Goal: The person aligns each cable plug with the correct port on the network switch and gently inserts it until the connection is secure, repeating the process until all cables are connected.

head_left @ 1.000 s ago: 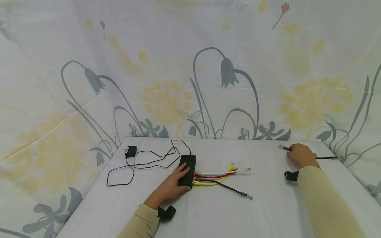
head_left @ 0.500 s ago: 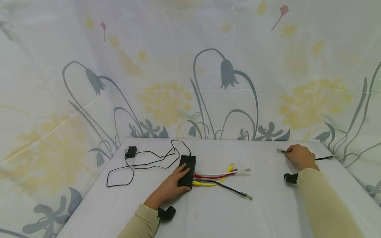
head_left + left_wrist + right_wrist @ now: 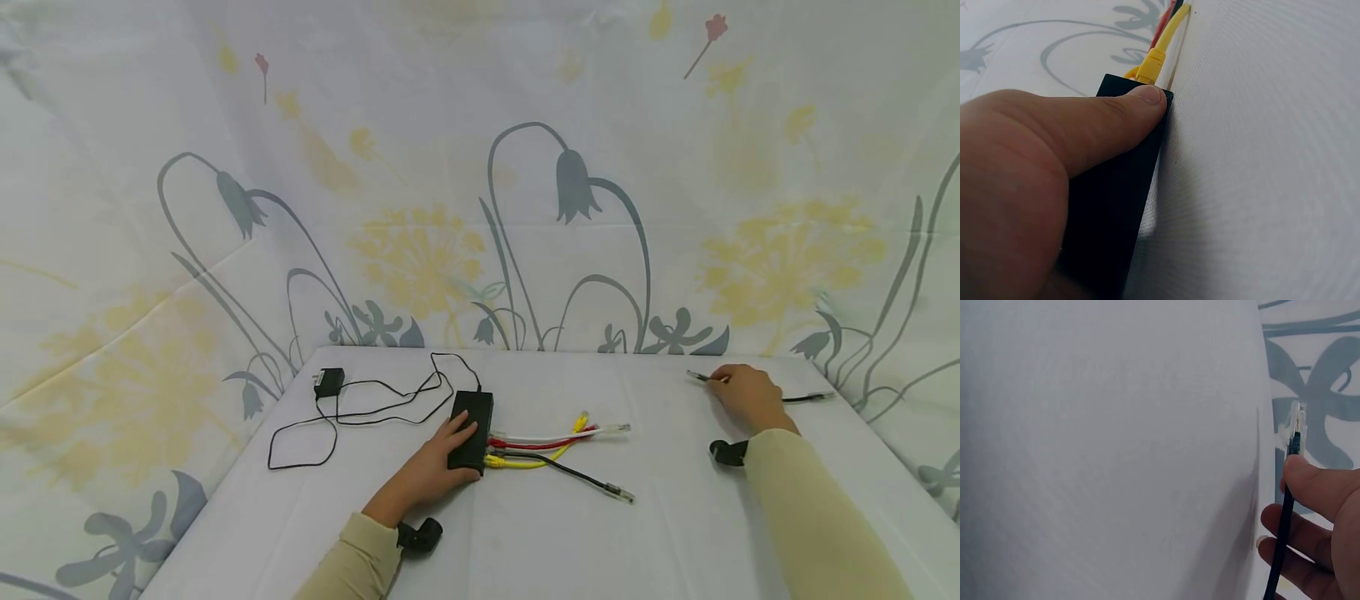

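A black network switch (image 3: 480, 410) lies on the white table, with white, red, yellow and black network cables leading from its right side. My left hand (image 3: 427, 477) holds it, fingers spread over the top and thumb along the near side. In the left wrist view the thumb (image 3: 1110, 122) lies on the casing close to a yellow plug (image 3: 1150, 65). At the far right, my right hand (image 3: 752, 398) pinches a separate black network cable (image 3: 802, 398) just behind one clear plug (image 3: 1299, 419). The cable's other end sticks out to the right of that hand.
A black power adapter (image 3: 330, 382) sits at the back left, its thin looped cord (image 3: 375, 412) running to the switch. Loose plug ends of the white cable (image 3: 618, 427) and the black cable (image 3: 621, 493) lie mid-table. Behind the table hangs a flowered cloth (image 3: 420, 167).
My right hand has shifted slightly left with the black network cable, whose plug now points further left. My left hand and the network switch have stayed put.
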